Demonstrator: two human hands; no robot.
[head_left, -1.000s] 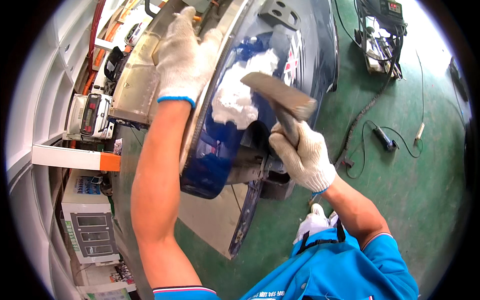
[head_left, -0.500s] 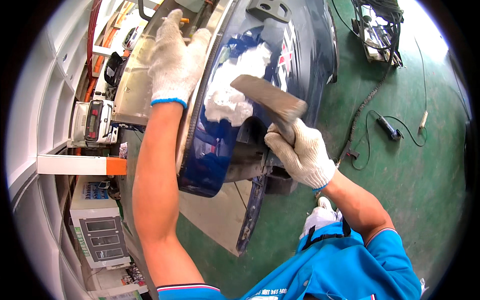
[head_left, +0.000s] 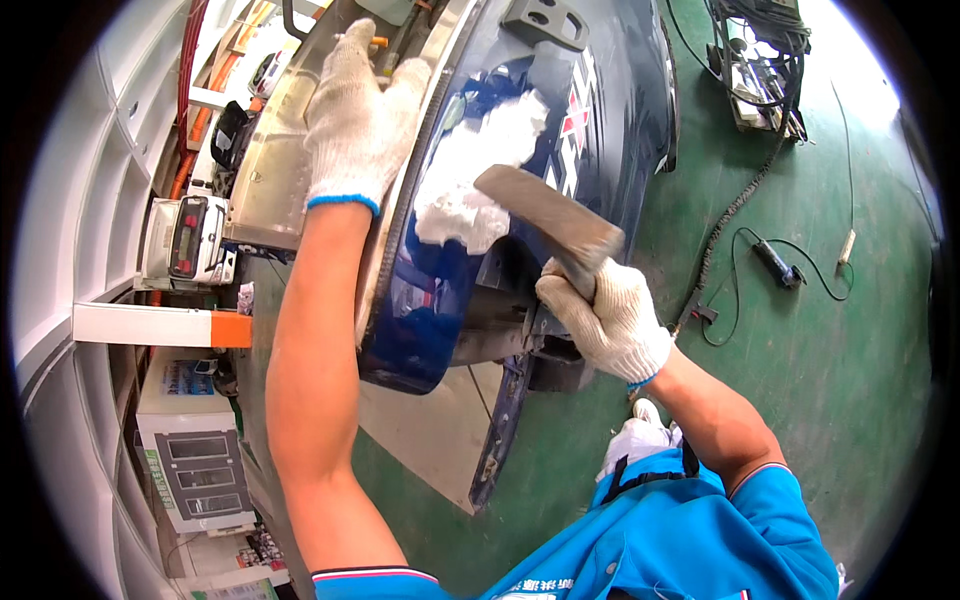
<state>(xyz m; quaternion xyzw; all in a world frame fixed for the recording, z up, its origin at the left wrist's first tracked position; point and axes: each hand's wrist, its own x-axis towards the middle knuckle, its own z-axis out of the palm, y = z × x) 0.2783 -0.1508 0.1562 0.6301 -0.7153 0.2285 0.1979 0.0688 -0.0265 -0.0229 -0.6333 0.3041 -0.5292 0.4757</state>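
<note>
My right hand [head_left: 607,318], in a white knitted glove, is closed round the short visible handle of a hammer [head_left: 545,212]. Its long, worn metal head hangs over a dark blue vehicle body panel [head_left: 420,310], blurred along its lower part; I see a gap to the panel but cannot tell how wide. A rough white patch [head_left: 470,180] on the paint lies just beside the head's tip. My left hand [head_left: 360,125], gloved too, lies at the panel's inner edge, thumb and forefinger spread apart. Its other fingers are hidden. A small orange piece [head_left: 378,42] pokes out by the forefinger.
On the green floor [head_left: 800,380] to the right lie a dark power tool [head_left: 778,264] with its cable and a thick hose [head_left: 725,215]. A cart [head_left: 760,95] with tools and coiled cables stands far right. A white and orange beam [head_left: 150,326] is at left.
My right hand and the hammer have shifted slightly right and down. The whole view has moved a little; my left hand stays at the panel's inner edge.
</note>
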